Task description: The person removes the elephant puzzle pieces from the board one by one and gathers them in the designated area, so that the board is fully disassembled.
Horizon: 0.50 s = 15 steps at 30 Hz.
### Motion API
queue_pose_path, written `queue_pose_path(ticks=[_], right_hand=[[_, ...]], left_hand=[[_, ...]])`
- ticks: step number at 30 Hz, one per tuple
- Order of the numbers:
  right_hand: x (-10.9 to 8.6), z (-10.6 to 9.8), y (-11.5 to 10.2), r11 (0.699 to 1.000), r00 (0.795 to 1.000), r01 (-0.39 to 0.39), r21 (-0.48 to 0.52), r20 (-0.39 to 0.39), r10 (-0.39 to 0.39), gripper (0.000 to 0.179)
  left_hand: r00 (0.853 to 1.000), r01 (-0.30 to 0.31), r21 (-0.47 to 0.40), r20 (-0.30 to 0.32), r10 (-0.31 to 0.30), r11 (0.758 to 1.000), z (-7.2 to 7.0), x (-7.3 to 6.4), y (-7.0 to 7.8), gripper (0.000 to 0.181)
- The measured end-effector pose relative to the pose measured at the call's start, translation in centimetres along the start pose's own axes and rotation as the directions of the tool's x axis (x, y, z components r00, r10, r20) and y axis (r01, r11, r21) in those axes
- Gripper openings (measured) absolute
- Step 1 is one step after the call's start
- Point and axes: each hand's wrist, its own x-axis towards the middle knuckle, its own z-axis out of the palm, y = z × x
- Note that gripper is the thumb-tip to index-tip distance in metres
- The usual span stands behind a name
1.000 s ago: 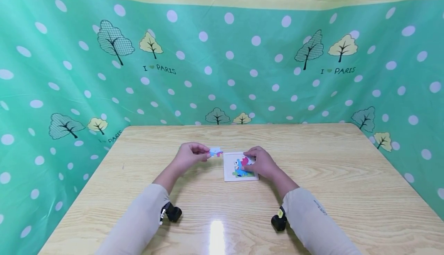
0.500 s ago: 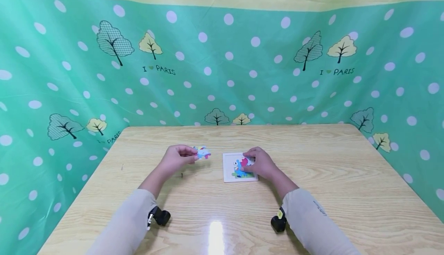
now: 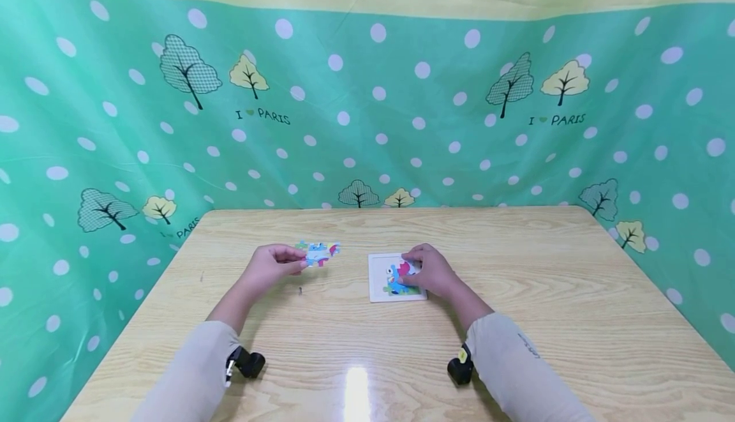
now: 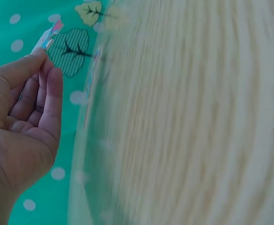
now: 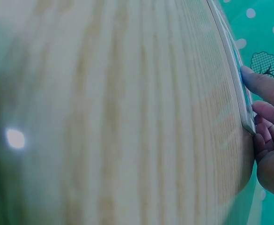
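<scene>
Between thumb and fingertips my left hand point(image 3: 265, 270) pinches a jigsaw piece point(image 3: 316, 255), white-blue with pink. In the left wrist view that piece point(image 4: 45, 38) stands tilted, edge-on, above the thumb tip. Other bright puzzle pieces point(image 3: 334, 249) show just behind it on the table, partly covered by it. My right hand point(image 3: 433, 272) grips the right side of a square white puzzle tray point(image 3: 376, 279), thumb on the top face. Inside the tray lie joined pieces point(image 3: 396, 286) with a blue figure, red and green; the hand hides their right part.
A light wood-grain table point(image 3: 517, 262) bears everything. Behind it hangs a green dotted curtain point(image 3: 321, 122) with printed trees. Black wrist cameras point(image 3: 251, 364) sit under both sleeves. A small dark mark point(image 3: 300, 290) lies in front of the loose pieces.
My left hand has moved left with the jigsaw piece, away from the tray, and other pieces behind it have come into sight. The right hand and tray stay put.
</scene>
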Motion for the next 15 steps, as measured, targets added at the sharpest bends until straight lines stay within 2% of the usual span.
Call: queue_pose_path(ticks=[7, 15], right_hand=[[-0.2, -0.1, -0.2, 1.0, 1.0, -0.002, -0.003, 0.001, 0.002, 0.055], [-0.2, -0.1, -0.2, 1.0, 1.0, -0.002, -0.007, 0.003, 0.002, 0.056]], left_hand=[[0.999, 0.004, 0.031, -0.044, -0.003, 1.0, -1.4, -0.4, -1.0, 0.031], [0.997, 0.041, 0.138, -0.069, -0.032, 0.99, -2.6, 0.1, -1.8, 0.029]])
